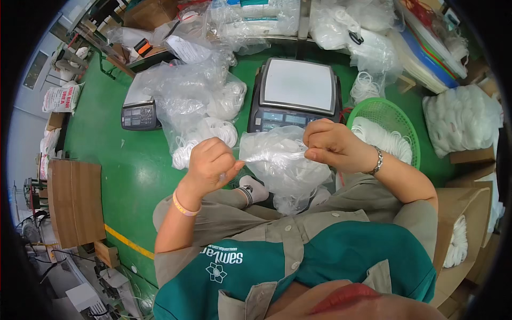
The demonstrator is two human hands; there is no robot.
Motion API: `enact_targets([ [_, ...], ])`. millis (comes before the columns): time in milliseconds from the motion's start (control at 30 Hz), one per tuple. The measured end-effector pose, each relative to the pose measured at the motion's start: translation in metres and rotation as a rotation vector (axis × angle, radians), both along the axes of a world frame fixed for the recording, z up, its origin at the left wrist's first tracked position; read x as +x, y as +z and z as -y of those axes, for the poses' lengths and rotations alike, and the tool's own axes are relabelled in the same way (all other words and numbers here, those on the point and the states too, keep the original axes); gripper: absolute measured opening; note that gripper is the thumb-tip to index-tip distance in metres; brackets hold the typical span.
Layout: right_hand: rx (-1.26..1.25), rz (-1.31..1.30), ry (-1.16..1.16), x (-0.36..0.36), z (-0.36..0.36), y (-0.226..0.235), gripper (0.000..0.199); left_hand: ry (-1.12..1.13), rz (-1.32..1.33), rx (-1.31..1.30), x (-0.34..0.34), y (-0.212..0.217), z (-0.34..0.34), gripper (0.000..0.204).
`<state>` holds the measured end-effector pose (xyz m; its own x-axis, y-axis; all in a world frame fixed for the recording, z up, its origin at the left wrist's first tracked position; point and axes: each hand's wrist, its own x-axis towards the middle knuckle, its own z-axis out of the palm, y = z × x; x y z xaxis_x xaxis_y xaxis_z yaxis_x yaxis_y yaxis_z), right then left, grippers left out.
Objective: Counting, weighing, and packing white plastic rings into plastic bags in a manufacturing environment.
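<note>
A see-through plastic bag rests between my legs, just in front of a digital scale. Its upper part is gathered into a thin band, pulled taut between my two hands. My left hand is closed, pinching the band's left end. At the other end my right hand grips the plastic, fingers curled and thumb pressed in. Whitish contents show faintly through the bag, but I cannot tell what they are. Left of the bag, bundles of white cord spill from a larger plastic bag.
A green basket of white cord stands right of the scale. Another scale sits at the left on the green floor. Packed bags and an open carton line my right side. Cardboard stands at far left.
</note>
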<state>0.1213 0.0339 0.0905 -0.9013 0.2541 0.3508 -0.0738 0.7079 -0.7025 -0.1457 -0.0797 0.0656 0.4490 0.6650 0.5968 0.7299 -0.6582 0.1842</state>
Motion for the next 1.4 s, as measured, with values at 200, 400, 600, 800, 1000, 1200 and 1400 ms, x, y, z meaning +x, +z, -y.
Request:
enact_targets([
  [200, -0.475, -0.020, 0.049, -0.018, 0.002, 0.011, 0.027, 0.107, 0.501, -0.370, 0.051, -0.020, -0.016, 0.058],
  [400, 0.093, 0.439, -0.129, -0.016, -0.023, -0.029, 0.121, 0.109, 0.885, -0.110, 0.065, -0.037, -0.045, 0.031],
  [600, -0.382, 0.582, -0.006, -0.028, -0.016, -0.070, 0.076, 0.093, 1.017, -0.168, 0.099, -0.067, -0.045, 0.029],
  [800, 0.105, 0.194, 0.098, -0.025, -0.008, -0.112, 0.025, -0.057, 1.221, -0.353, 0.137, -0.075, -0.020, 0.030],
  [1000, -0.035, 0.421, 0.167, -0.035, -0.002, -0.101, 0.027, -0.107, 1.018, -0.402, 0.116, -0.079, -0.009, 0.022],
  [1200, -0.359, 0.542, -0.043, -0.025, -0.040, -0.073, 0.058, 0.045, 0.079, -0.859, 0.062, -0.100, 0.003, 0.031],
  [1400, -1.510, -0.085, -0.170, -0.028, -0.065, -0.073, 0.030, -0.213, -0.382, -1.172, 0.076, -0.205, 0.052, 0.070],
])
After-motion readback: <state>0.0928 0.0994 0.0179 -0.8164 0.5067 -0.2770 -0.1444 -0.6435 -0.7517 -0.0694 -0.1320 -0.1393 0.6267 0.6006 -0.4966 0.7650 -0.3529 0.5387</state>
